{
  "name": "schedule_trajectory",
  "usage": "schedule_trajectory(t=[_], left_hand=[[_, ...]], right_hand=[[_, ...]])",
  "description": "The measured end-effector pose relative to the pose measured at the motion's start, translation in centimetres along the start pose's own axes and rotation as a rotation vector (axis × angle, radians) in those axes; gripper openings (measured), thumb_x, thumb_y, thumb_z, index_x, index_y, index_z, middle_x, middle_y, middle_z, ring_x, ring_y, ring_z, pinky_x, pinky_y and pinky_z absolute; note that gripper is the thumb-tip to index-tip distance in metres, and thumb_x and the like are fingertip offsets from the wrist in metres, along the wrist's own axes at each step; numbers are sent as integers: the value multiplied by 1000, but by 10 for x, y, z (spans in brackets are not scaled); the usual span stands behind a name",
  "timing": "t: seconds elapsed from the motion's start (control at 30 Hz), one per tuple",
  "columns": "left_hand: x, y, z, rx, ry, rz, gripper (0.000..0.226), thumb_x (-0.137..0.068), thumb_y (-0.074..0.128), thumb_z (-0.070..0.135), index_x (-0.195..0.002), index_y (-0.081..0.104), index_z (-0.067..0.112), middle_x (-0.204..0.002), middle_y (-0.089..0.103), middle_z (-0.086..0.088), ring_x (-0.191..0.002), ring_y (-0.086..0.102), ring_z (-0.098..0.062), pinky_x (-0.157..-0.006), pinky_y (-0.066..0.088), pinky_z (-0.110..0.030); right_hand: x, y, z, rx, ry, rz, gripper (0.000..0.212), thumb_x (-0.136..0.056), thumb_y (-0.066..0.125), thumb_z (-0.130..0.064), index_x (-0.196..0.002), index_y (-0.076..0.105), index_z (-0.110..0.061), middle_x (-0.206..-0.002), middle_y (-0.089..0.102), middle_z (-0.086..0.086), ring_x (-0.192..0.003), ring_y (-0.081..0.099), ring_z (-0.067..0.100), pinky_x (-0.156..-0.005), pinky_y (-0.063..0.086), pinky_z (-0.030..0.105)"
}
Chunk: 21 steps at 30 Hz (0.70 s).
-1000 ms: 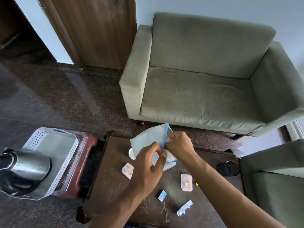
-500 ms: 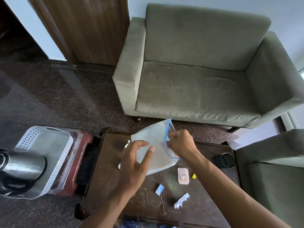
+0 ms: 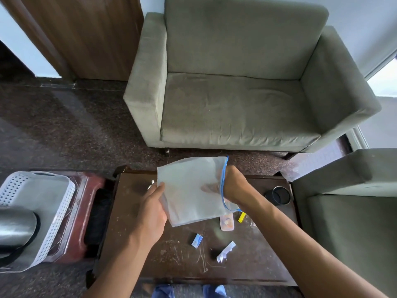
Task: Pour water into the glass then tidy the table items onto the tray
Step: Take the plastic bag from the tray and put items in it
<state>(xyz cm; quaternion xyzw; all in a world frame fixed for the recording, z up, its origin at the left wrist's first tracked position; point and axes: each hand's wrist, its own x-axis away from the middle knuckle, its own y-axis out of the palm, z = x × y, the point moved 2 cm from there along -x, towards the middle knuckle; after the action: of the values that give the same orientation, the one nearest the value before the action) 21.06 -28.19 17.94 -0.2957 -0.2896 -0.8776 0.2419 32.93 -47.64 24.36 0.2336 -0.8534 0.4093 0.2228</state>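
I hold a translucent zip bag (image 3: 191, 190) with a blue zip strip above the dark wooden table (image 3: 150, 254). My left hand (image 3: 153, 209) grips its left edge. My right hand (image 3: 235, 186) is at the bag's mouth, its fingers showing faintly through the plastic. A dark glass (image 3: 279, 195) stands at the table's right edge. On the table lie a pink packet (image 3: 227, 222), a yellow piece (image 3: 241, 217), a blue-white sachet (image 3: 197, 240) and a crumpled white wrapper (image 3: 225, 251). The white perforated tray (image 3: 64, 203) sits on a red stool to the left.
A steel jug (image 3: 17, 226) lies in the tray's near end. The red stool (image 3: 90, 190) touches the table's left side. A grey sofa (image 3: 236, 104) stands behind the table and an armchair (image 3: 354, 211) to its right. A small white round item (image 3: 150, 186) peeks out by my left hand.
The bag has been spread wider and turned flat toward me. My left hand shifted from the zip to the bag's left edge; my right hand went deeper into the mouth. The left pink packet is no longer visible.
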Motion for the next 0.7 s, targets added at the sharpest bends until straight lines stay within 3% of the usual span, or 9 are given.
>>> schedule_trajectory(t=[0.1,0.2,0.23,0.3,0.4,0.5,0.57,0.6,0.7], left_hand=[[-5,7,-5,-39,14,-29,23,-114,53,20,-121,75,21,-131,79,-11,-117,72,-28,-102,54,-48],[-16,5,-10,-51,44,-43,26,-115,52,17,-128,74,15,-136,76,-15,-117,72,-29,-101,56,-46],[-20,6,-11,-51,49,-33,29,-115,52,17,-135,72,11,-141,73,-17,-119,72,-30,-100,59,-44],[-27,10,-16,-37,60,-28,35,-115,51,17,-145,66,6,-142,72,-19,-121,71,-32,-90,69,-41],[-35,15,-24,-30,76,-61,28,-115,51,17,-130,74,11,-136,75,-21,-122,75,-36,-81,72,-46],[-49,14,-30,-52,75,-47,23,-111,56,19,-121,77,14,-137,75,-21,-117,80,-34,-81,71,-50],[-62,16,-38,-84,77,-28,23,-109,59,21,-122,77,14,-134,79,-16,-108,84,-30,-76,72,-48],[-68,19,-44,-101,73,-17,23,-110,59,20,-123,78,15,-131,81,-12,-104,85,-28,-74,72,-47],[-86,34,-64,-128,54,10,28,-114,54,15,-137,71,12,-120,85,-3,-92,87,-24,-68,72,-43]], right_hand=[[0,-5,15,25,12,59,35,-92,80,-25,-117,71,-2,-112,76,15,-105,72,34,-87,59,40],[2,-15,31,-60,31,117,25,-90,78,-20,-99,72,3,-96,77,18,-91,73,38,-79,60,44],[3,-21,37,-79,35,139,25,-87,79,-20,-88,69,4,-83,73,14,-77,66,36,-69,57,39],[3,-39,50,-78,21,204,37,-82,82,-22,-63,55,-6,-61,49,-3,-62,41,19,-51,36,29],[-1,-71,69,-70,-39,265,38,-81,84,-23,-62,57,-4,-57,46,-8,-54,38,10,-45,30,24],[-10,-92,88,-112,-86,239,23,-85,85,-20,-80,72,-2,-68,66,3,-61,56,18,-51,45,20],[-17,-102,104,-198,-96,210,9,-87,84,-14,-91,80,-7,-88,80,11,-81,76,30,-73,63,36],[-18,-109,114,-235,-96,211,8,-88,82,-10,-95,81,-8,-95,81,15,-91,78,36,-81,65,47],[-22,-127,145,-324,-69,232,11,-89,80,-3,-100,80,-3,-103,79,26,-98,75,46,-85,61,62]])
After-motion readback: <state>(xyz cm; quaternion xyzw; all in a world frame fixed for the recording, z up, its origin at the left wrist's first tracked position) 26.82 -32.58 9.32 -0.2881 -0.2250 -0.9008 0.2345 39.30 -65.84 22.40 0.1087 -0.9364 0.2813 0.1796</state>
